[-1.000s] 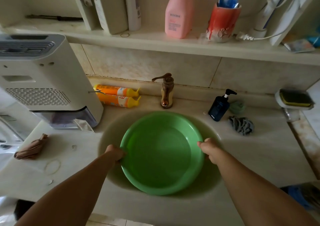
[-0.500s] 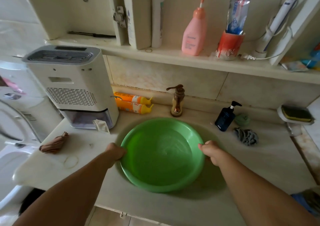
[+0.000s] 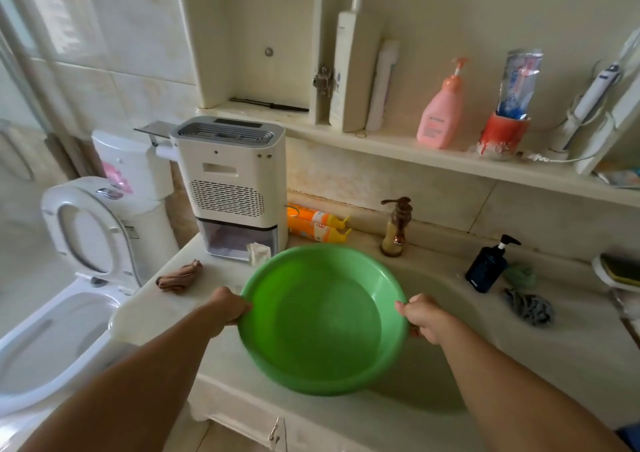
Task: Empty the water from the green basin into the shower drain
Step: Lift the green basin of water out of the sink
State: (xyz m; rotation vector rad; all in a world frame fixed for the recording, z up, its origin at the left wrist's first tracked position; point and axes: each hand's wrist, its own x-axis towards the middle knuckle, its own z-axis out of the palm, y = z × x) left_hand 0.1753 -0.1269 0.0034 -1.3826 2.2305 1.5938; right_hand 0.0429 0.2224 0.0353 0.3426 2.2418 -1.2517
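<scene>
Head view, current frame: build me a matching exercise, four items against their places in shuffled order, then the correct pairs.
Items
1. green basin
2. pink pump bottle
3. orange bottles
4. dark blue pump bottle

Places
A. lying on the counter between the white appliance and the tap
B. standing on the counter right of the tap
C. upright on the shelf above the counter
D. gripped by its rim by the left hand and right hand

Pairs: 1-D, 2-C, 3-A, 4-B
</scene>
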